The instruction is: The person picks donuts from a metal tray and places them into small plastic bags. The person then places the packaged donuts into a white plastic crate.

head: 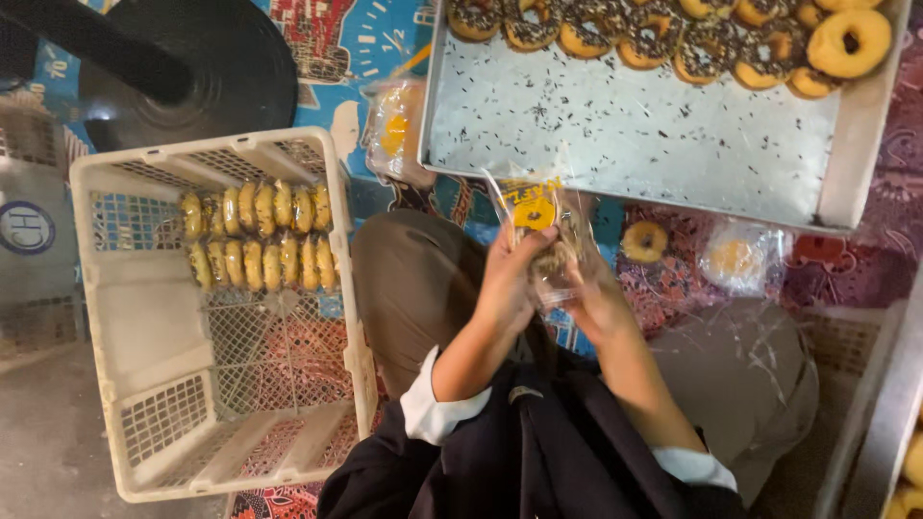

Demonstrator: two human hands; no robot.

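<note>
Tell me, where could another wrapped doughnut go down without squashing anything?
The white crate is bare in its near half, below the two rows of wrapped doughnuts. The metal tray is free of doughnuts, though strewn with sprinkles, below the sprinkled doughnuts along its far edge. The mat between tray and knees is crowded: a loose doughnut and a bagged doughnut.

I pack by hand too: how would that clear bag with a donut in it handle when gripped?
The clear bag looks thin and crinkled, so probably floppy and slippery. The left hand and right hand both hold it; its donut likely squashes easily.
</note>
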